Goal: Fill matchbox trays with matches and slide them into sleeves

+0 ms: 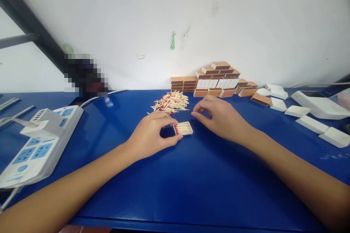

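A small white matchbox tray (183, 128) filled with red-tipped matches lies on the blue table (175, 189). My left hand (151, 134) grips the tray's left end between thumb and fingers. My right hand (218, 114) hovers just right of and above the tray, fingertips pinched together; whether it holds a match I cannot make out. Behind the tray lies a loose pile of matches (171, 102).
A stack of brown matchboxes (216, 78) stands against the white wall. White box sleeves (306, 116) are scattered at the right near a white device (317, 103). A white and blue power strip (38, 142) lies at the left.
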The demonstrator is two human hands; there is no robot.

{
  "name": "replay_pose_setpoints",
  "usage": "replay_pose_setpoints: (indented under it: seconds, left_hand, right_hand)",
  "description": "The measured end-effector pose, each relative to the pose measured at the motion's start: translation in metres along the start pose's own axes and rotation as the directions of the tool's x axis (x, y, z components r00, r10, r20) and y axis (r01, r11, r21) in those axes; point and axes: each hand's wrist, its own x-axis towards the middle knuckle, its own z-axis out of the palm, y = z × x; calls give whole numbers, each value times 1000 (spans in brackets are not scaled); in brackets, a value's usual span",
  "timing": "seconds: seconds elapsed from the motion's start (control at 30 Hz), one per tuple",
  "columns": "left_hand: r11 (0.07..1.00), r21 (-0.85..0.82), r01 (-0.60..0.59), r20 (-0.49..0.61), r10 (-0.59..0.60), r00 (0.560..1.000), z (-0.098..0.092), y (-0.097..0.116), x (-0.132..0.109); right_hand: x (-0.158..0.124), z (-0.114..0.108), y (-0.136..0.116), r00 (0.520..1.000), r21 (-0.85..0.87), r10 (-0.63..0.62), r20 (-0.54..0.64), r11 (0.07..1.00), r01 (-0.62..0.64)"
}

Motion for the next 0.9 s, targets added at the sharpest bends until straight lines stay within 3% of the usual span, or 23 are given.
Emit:
replay_pose_setpoints:
  seconds: [0.3, 0.5, 0.73, 0.9]
  left_hand:
    - [999, -15, -37, 33, 37, 999, 1, 6, -2]
    - [998, 57, -15, 20, 14, 1000, -3, 0, 1]
    - [994, 55, -98, 90, 93, 992, 4, 5, -5]
    - [1000, 23, -15, 87, 13, 996, 3, 2, -3]
  right_hand:
    - [25, 28, 18, 996, 61, 49, 81, 997, -54]
    - [27, 28, 21, 992, 42, 60, 109, 997, -64]
    - [30, 30, 23, 996, 64, 18, 88, 998, -24]
    - [31, 33, 19, 995, 84, -17, 100, 996, 8]
